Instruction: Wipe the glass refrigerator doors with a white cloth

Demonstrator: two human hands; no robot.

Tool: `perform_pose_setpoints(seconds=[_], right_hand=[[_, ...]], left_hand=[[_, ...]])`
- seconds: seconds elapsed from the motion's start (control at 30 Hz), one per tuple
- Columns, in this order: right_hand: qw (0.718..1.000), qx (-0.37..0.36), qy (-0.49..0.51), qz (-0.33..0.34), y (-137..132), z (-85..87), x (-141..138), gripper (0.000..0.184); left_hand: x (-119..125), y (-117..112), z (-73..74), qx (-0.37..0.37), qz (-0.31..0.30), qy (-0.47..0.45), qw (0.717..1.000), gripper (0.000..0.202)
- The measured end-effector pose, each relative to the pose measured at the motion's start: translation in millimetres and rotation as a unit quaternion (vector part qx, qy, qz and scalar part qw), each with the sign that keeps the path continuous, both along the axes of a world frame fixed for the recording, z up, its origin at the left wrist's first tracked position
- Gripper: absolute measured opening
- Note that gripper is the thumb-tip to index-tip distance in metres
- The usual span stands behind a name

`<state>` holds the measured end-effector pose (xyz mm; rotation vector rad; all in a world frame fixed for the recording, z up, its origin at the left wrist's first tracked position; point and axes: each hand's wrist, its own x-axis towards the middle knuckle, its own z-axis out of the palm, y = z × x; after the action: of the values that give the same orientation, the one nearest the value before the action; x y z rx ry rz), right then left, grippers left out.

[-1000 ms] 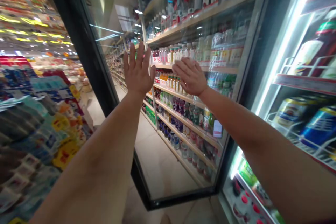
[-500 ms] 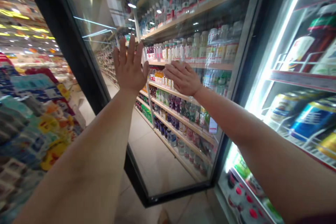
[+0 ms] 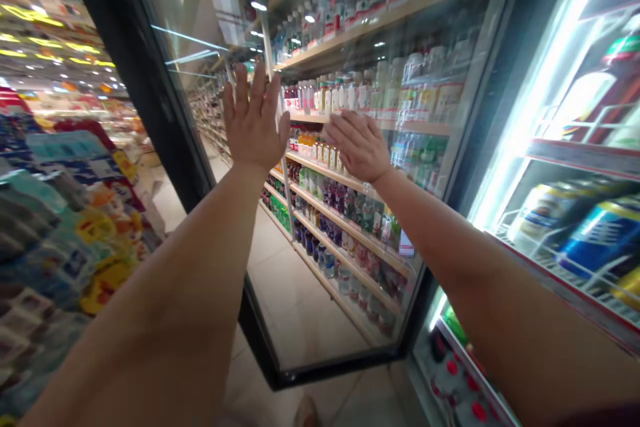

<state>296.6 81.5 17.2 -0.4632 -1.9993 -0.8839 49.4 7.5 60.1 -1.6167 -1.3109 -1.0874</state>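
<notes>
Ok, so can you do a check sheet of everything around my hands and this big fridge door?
Surface: tiled floor under the door.
Job's things: glass door, swung open from the cooler.
Clutter: nothing seen.
Hands: left hand and right hand both open, fingers spread, apparently flat on the glass.
Cables: nothing seen.
Surroundings: cans on the lit cooler racks at right; drink shelves seen through the glass; snack rack at left.
</notes>
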Motion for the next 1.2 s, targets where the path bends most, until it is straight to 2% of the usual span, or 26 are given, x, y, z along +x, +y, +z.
perform_pose_setpoints(seconds=[0.07, 0.13, 0.23, 0.33, 0.4, 0.47, 0.53, 0.67, 0.7, 0.73, 0.8, 0.87, 0.93, 1.07, 1.13, 1.2], right_hand=[[0.995, -0.016, 0.101, -0.015, 1, -2.9, -2, 0.057], [0.992, -0.016, 0.127, -0.011, 2, -4.3, -2, 0.058], [0.999, 0.010, -0.007, 0.032, 4, 2.7, 4, 0.058], [0.986, 0.024, -0.149, 0.064, 9, 22.6, 12, 0.056], [0.989, 0.022, -0.128, 0.066, 14, 36.0, 14, 0.056], [0.997, 0.019, -0.038, 0.061, 16, 42.8, 11, 0.057], [0.998, 0.024, -0.002, 0.059, 17, 41.4, 6, 0.058], [0.986, 0.056, -0.135, 0.083, 16, 29.6, 0, 0.055], [0.985, 0.058, -0.137, 0.086, 16, 27.7, 0, 0.054], [0.989, 0.057, -0.109, 0.084, 17, 26.6, 0, 0.054], [0.997, 0.045, 0.012, 0.064, 19, 25.9, 1, 0.055], [0.993, 0.036, 0.110, 0.039, 19, 26.0, 1, 0.056], [0.995, 0.031, 0.093, 0.029, 16, 25.4, 1, 0.056], [0.996, 0.043, -0.072, 0.040, 10, 22.4, 1, 0.055], [0.998, 0.045, -0.030, 0.035, 11, 21.0, 1, 0.055], [0.997, 0.032, 0.068, 0.028, 13, 20.0, 1, 0.057]], left_hand=[[-1, 1, 0.0, -0.003, 0.032, 0.008, 0.999, 0.089], [-1, -1, -0.5, -0.002, 0.045, 0.015, 0.999, 0.083], [1, -8, -1.7, 0.006, -0.001, 0.014, 1.000, 0.073], [3, -14, -2.6, 0.005, -0.031, 0.000, 1.000, 0.074], [4, -13, -3.0, -0.002, -0.046, -0.009, 0.999, 0.078], [3, -11, -3.5, -0.002, -0.056, -0.007, 0.998, 0.080], [1, -8, -4.1, 0.005, -0.054, 0.002, 0.999, 0.078], [-4, -4, -5.2, 0.019, -0.045, 0.013, 0.999, 0.071], [-4, -4, -5.4, 0.022, -0.038, 0.017, 0.999, 0.070], [-5, -3, -5.5, 0.027, -0.026, 0.022, 0.999, 0.070], [-6, -3, -5.7, 0.033, 0.004, 0.036, 0.999, 0.070], [-5, -3, -5.9, 0.034, 0.023, 0.043, 0.998, 0.070], [-4, -2, -6.0, 0.036, 0.020, 0.038, 0.998, 0.068], [-3, 0, -5.2, 0.039, 0.031, 0.034, 0.998, 0.067], [-4, 1, -4.2, 0.027, 0.035, 0.032, 0.999, 0.070], [-4, 0, -3.6, 0.015, 0.025, 0.027, 0.999, 0.071]])
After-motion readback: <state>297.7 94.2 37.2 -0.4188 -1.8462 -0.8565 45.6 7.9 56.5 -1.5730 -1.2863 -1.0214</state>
